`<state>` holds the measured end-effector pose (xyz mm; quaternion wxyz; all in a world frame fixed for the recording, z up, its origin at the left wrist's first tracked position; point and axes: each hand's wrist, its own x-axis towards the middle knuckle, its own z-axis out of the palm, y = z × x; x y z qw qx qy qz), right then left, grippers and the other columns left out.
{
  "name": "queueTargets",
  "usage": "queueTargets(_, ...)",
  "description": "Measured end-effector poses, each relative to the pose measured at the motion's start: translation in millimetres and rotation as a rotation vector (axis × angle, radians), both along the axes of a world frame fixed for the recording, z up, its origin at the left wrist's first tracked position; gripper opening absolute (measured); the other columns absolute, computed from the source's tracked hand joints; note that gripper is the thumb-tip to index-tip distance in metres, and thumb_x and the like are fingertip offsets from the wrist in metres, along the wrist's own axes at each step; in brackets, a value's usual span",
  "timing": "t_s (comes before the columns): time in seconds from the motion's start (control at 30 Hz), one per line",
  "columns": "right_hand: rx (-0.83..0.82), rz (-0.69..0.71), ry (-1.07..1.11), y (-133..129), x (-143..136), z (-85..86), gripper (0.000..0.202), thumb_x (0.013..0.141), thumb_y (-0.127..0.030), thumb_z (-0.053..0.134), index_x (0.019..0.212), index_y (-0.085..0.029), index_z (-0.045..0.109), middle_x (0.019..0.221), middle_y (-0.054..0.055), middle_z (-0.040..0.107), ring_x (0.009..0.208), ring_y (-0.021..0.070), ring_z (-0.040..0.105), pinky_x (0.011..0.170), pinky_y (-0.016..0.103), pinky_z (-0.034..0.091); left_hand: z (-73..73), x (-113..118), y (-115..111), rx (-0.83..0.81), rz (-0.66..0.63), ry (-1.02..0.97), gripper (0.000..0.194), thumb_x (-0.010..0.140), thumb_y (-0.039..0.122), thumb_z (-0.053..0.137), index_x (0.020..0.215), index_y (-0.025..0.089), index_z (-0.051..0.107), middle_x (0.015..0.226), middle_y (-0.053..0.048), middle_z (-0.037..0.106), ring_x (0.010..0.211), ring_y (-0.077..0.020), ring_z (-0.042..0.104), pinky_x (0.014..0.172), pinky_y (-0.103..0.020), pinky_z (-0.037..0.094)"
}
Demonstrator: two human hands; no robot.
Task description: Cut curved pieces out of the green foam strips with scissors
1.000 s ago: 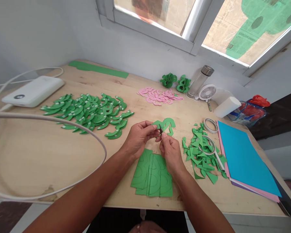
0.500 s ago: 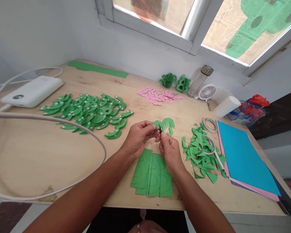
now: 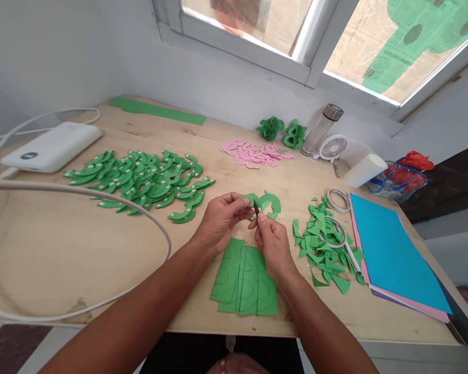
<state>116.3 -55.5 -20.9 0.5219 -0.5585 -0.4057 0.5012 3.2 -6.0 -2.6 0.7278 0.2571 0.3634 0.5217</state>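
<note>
My left hand (image 3: 226, 217) pinches a green paper piece (image 3: 248, 197) between thumb and fingers above the table. Curved green cut-outs (image 3: 272, 201) lie just beyond my fingertips; whether they join the held piece I cannot tell. My right hand (image 3: 273, 240) is closed around small scissors (image 3: 256, 208); only their dark, slim blades show, pointing up against the held paper, and the handles are hidden in the fist. Below both hands, green paper sheets with drawn curved outlines (image 3: 246, 283) lie overlapping near the table's front edge.
Curved green pieces with white tabs (image 3: 144, 179) are heaped left; pink cut-outs (image 3: 257, 154) lie behind. Green scraps (image 3: 322, 244) surround a magnifying glass (image 3: 351, 254). Tape (image 3: 338, 201) and blue sheets (image 3: 398, 254) are right. A white cable (image 3: 167, 244) loops near my left arm.
The held green paper has shifted slightly left and turned between my fingers. The dark blades have moved a little left against it; both hands stay in nearly the same place.
</note>
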Motion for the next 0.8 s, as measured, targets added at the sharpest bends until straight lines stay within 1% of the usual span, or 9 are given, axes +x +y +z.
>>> queueTargets(0.23, -0.021, -0.008, 0.04, -0.7, -1.4, 1.4, 0.043, 0.082, -0.058, 0.055, 0.069, -0.017, 0.058, 0.041, -0.01, 0.032, 0.038, 0.0065, 0.022, 0.037, 0.022, 0.014, -0.9, 0.3, -0.2, 0.004, -0.001, 0.001, 0.018, 0.058, 0.02, 0.081, 0.064, 0.014, 0.066, 0.06, 0.0, 0.066, 0.058, -0.0114, 0.061, 0.065, -0.025, 0.049)
queueTargets(0.37, -0.027, -0.03, 0.07, -0.4, -1.2, 1.9, 0.042, 0.081, -0.057, 0.056, 0.068, -0.017, 0.057, 0.041, -0.01, 0.032, 0.038, 0.0065, 0.023, 0.037, 0.022, 0.014, -1.3, 1.7, -2.2, 0.02, -0.042, 0.008, 0.018, 0.061, 0.022, 0.081, 0.068, 0.014, 0.067, 0.062, -0.001, 0.066, 0.059, -0.0119, 0.061, 0.065, -0.026, 0.048)
queueTargets(0.5, -0.028, -0.037, 0.106, 0.0, -0.6, 0.9, 0.041, 0.08, -0.056, 0.058, 0.066, -0.018, 0.056, 0.041, -0.01, 0.031, 0.037, 0.006, 0.021, 0.037, 0.022, 0.013, -1.2, 3.4, -2.9, 0.051, -0.079, 0.035, 0.017, 0.062, 0.022, 0.08, 0.066, 0.014, 0.066, 0.064, -0.001, 0.067, 0.059, -0.012, 0.059, 0.063, -0.026, 0.047)
queueTargets(0.8, -0.048, -0.027, 0.086, -1.1, -2.2, 0.5, 0.044, 0.08, -0.059, 0.057, 0.067, -0.017, 0.058, 0.04, -0.01, 0.032, 0.036, 0.0062, 0.022, 0.037, 0.022, 0.014, -3.3, 1.4, -0.1, 0.037, -0.023, 0.071, 0.016, 0.061, 0.023, 0.079, 0.063, 0.015, 0.066, 0.063, -0.002, 0.066, 0.061, -0.013, 0.06, 0.066, -0.027, 0.047)
